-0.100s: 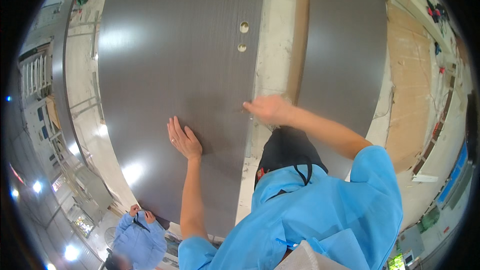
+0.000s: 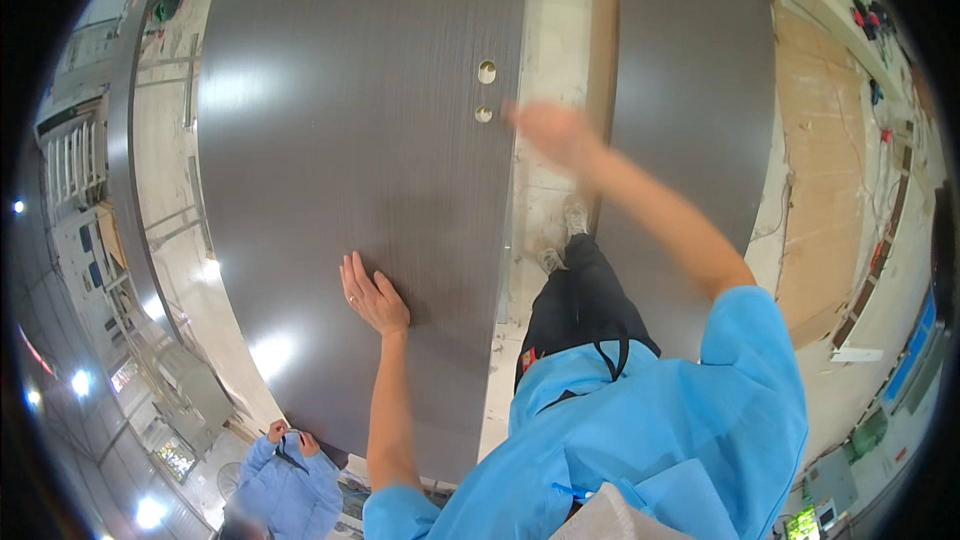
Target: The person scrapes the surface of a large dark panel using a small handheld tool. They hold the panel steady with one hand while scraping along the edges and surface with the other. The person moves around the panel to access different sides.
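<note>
A large dark grey-brown door panel (image 2: 330,140) with a fine grain lies in front of me. Near its right edge it has two openings, an oblong hole (image 2: 487,72) and a round hole (image 2: 484,114). My left hand (image 2: 375,298) lies flat on the panel's surface, fingers stretched out, with a ring on one finger. Over the right edge of the panel, beside the round hole, is my right hand (image 2: 555,132). Motion smears its fingers, so whether they hold anything does not show.
To the right lies a second dark panel (image 2: 690,120), then a brown board (image 2: 822,160). My shoes (image 2: 575,215) stand on the pale floor (image 2: 550,60) between the panels. Another person in a blue jacket (image 2: 290,485) is at the panel's near left corner. A long dark strip (image 2: 120,140) runs along the left.
My right hand has moved away from me along the panel's right edge, up to the round hole. The left hand stays flat on the panel. My view has shifted slightly.
</note>
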The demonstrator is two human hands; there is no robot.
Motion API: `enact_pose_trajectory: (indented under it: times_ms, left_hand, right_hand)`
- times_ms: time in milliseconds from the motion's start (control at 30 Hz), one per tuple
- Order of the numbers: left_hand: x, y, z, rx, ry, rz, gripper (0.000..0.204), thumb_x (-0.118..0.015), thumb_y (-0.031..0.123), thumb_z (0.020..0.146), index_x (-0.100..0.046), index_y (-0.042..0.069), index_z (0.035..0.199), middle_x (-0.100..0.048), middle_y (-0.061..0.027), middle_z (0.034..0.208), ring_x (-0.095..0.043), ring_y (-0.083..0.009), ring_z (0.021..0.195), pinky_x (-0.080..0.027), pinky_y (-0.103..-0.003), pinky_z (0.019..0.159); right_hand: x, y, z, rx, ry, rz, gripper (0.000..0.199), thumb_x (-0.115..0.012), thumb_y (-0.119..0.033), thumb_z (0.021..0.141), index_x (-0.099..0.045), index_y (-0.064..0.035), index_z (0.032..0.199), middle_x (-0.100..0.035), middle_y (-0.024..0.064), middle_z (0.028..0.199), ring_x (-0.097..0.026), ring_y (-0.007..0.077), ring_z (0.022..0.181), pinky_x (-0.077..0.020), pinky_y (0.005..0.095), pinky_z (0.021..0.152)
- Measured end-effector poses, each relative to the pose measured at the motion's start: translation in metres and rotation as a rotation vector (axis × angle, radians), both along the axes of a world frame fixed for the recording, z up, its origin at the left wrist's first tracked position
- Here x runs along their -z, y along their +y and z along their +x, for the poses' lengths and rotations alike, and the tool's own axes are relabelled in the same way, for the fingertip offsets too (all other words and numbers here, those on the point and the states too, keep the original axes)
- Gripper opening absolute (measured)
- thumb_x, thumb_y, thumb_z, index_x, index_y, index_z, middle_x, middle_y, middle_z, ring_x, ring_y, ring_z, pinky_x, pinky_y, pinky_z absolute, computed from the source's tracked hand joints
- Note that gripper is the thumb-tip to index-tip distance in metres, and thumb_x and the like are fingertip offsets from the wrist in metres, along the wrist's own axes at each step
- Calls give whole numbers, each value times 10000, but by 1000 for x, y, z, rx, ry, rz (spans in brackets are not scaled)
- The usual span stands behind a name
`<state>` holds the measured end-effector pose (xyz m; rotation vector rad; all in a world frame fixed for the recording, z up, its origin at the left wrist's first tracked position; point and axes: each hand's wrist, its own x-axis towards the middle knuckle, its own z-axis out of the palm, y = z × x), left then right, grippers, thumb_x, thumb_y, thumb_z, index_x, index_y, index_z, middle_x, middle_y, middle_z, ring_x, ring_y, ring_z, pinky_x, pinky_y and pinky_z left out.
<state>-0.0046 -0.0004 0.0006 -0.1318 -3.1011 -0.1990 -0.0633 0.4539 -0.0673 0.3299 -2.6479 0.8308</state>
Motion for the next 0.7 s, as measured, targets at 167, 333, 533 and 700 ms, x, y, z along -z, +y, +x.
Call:
enact_pose_trajectory:
  times_ms: [167,333,533,700]
  left_hand:
    - [4,1,1,-33,-21,11,568,-421,308,1144,-424,135,1684,-401,-92,1743,-322,-326,1636,-277,-521,1328]
    - [3,-3,2,8,13,25,566,-419,316,1148,-426,135,1684,-409,-100,1739,-321,-339,1637,-277,-530,1323]
    - [4,-2,-1,20,36,29,563,-430,323,1147,-439,131,1676,-417,-116,1731,-326,-353,1635,-279,-530,1321]
    - [4,0,-2,51,80,22,557,-447,323,1141,-469,116,1657,-449,-136,1711,-357,-366,1618,-298,-538,1307]
  right_hand:
    - [8,140,-194,446,9,-208,331,-666,-317,1077,-782,-100,1297,-776,181,1210,-748,364,1053,-580,463,896]
    - [11,145,-212,478,73,-307,393,-657,-363,1088,-778,-19,1237,-787,215,1153,-746,405,1105,-576,457,959]
    - [21,39,-61,319,27,-319,278,-689,-214,1065,-799,-187,1319,-802,127,1039,-763,329,849,-616,414,771]
    - [1,-98,112,65,113,-280,575,-718,-11,913,-706,-138,1474,-765,83,1021,-727,236,817,-620,371,660]
